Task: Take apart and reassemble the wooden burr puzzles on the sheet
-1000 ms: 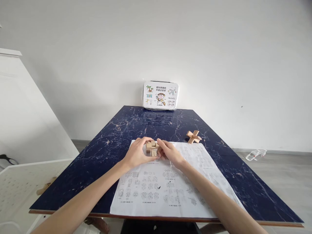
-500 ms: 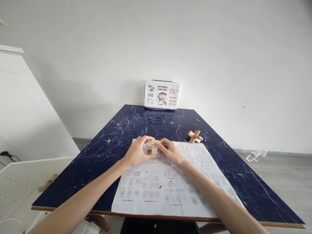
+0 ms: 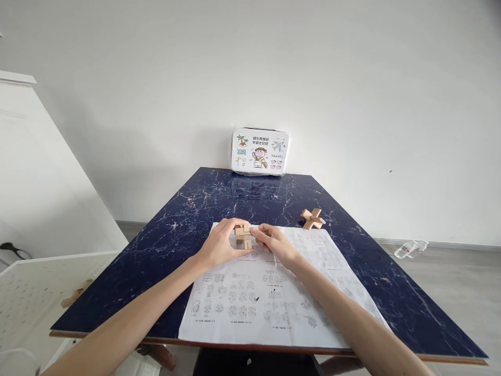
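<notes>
We hold some wood blocks (image 3: 241,238) in front of us, over the white sheet (image 3: 274,335). Our left hand (image 3: 217,243) bends round them like a letter C, with its fingers on top and its thumb down low. It is about as wide as the blocks and has them between thumb and fingers. Our right hand (image 3: 276,244) is just beside it, pinched small, with thumb and finger on the right end of the same blocks. So the blocks are between our two hands. One low block has a dark line on the end that points at us. We cannot tell if the blocks touch the sheet, or how they join where our fingers hide them.

The sheet lies under both hands and comes back toward us, with rows of little gray pictures on it. It lies on a dark blue surface (image 3: 168,261) with thin pale lines. Past our right hand and off to its right, a wood cross (image 3: 312,219) sits by the sheet's far edge. Far past both hands, a white case (image 3: 260,151) with a cartoon on it stands up near the wall (image 3: 156,78). Low and left of our left hand is a white basket (image 3: 23,282) with holes. Well right of our right hand, clear bottles (image 3: 409,249) lie on the floor (image 3: 462,277).
</notes>
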`<state>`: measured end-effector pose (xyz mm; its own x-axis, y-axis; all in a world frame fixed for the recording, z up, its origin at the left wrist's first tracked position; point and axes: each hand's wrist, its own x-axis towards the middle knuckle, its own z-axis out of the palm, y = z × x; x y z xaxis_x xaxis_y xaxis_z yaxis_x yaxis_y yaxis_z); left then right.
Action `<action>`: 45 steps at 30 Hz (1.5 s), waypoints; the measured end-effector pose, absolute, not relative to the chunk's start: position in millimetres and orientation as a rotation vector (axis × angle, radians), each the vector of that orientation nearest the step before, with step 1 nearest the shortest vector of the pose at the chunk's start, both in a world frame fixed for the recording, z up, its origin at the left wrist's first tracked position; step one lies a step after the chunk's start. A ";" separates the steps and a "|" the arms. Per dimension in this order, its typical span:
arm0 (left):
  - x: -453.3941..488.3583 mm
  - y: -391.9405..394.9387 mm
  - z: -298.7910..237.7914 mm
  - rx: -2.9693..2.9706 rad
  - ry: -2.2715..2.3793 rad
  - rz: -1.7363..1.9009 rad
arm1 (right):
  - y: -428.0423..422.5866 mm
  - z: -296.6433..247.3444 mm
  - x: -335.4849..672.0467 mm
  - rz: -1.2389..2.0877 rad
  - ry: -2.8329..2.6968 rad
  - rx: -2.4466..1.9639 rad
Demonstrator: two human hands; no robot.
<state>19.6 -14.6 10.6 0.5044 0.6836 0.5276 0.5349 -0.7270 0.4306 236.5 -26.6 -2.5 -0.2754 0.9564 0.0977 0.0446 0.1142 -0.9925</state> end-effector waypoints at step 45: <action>22.8 -6.9 21.0 2.023 1.214 1.275 | -25.2 -22.9 227.9 0.415 -2.019 -1.181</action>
